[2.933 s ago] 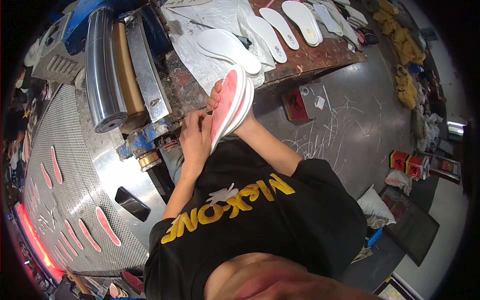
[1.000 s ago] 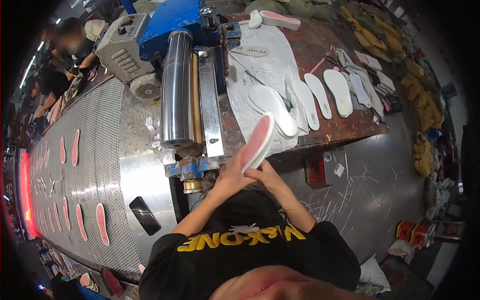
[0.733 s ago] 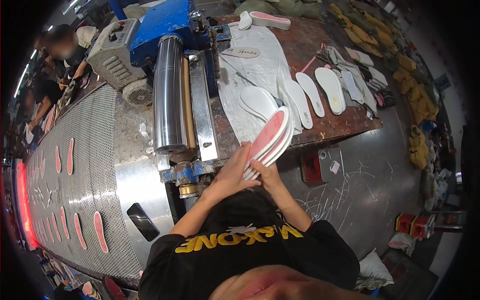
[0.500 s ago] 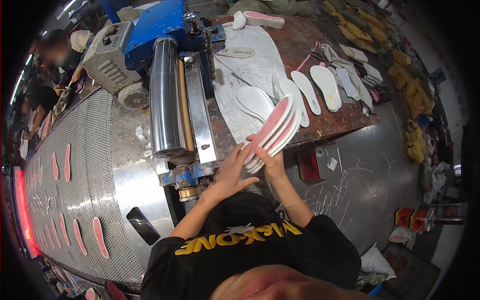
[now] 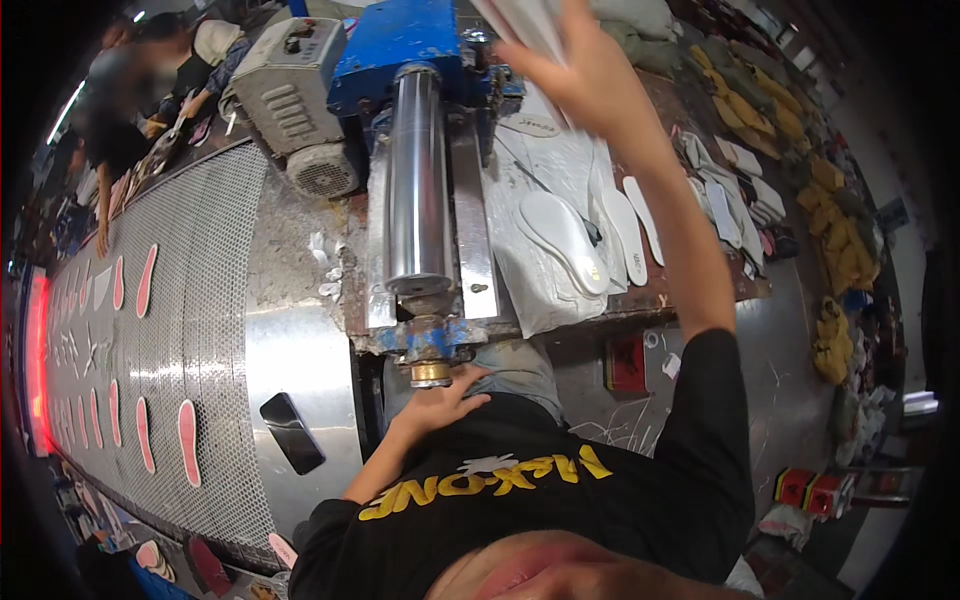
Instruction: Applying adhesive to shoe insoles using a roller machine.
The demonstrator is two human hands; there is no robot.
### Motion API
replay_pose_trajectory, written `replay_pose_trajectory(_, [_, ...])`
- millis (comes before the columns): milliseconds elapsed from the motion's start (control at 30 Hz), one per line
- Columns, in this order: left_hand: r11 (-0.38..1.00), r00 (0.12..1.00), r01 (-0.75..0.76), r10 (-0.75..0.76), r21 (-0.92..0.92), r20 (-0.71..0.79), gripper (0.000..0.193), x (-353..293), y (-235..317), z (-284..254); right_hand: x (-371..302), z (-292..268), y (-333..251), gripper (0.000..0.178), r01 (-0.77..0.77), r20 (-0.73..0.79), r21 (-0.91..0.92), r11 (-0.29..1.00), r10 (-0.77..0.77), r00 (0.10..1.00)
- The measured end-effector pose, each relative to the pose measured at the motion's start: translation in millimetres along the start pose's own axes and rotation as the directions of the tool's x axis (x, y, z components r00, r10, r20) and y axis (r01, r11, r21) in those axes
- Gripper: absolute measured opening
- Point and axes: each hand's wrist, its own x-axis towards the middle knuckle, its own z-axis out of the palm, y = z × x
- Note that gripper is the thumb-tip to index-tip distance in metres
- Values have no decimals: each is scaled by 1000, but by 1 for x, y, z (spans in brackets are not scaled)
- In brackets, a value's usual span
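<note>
My right hand (image 5: 590, 85) is stretched far forward over the back of the bench. It grips a stack of white insoles (image 5: 525, 25), smeared by motion and partly cut off by the upper edge. My left hand (image 5: 445, 400) is empty with fingers apart, low in front of my body beside the brass end (image 5: 431, 374) of the roller machine. On the white sheet (image 5: 525, 290) lie thick white insoles (image 5: 560, 235), one over another. A thin white insole (image 5: 625, 235) lies to their right, and another is partly behind my right forearm.
The steel roller (image 5: 418, 190) and blue machine housing (image 5: 395, 50) stand left of the sheet. Further left, pink insoles (image 5: 189, 440) lie on a mesh conveyor (image 5: 225, 350). A black phone (image 5: 292, 432) rests on the metal plate. Other people (image 5: 150, 75) work at the far left.
My right hand has carried the insole stack forward and up, away from my left hand. The left hand has let go and dropped toward my body. The view has shifted leftward.
</note>
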Motion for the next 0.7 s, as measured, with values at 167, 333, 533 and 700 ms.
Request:
replay_pose_trajectory(167, [993,993,108,-106,-48,56,39,-18,14,-13,113,54,-34,61,140,129,-258,956,-109,986])
replay_pose_trajectory(333, [988,998,59,-63,-144,-25,36,-40,17,-27,144,106,-28,57,166,311,-529,832,8,950])
replay_pose_trajectory(533, [877,976,212,-165,-431,143,31,-60,29,-61,156,101,-11,61,178,249,-546,819,-44,967])
replay_pose_trajectory(700, [836,961,13,141,-548,238,34,-48,52,-112,147,68,-2,60,184,227,-476,860,-82,971])
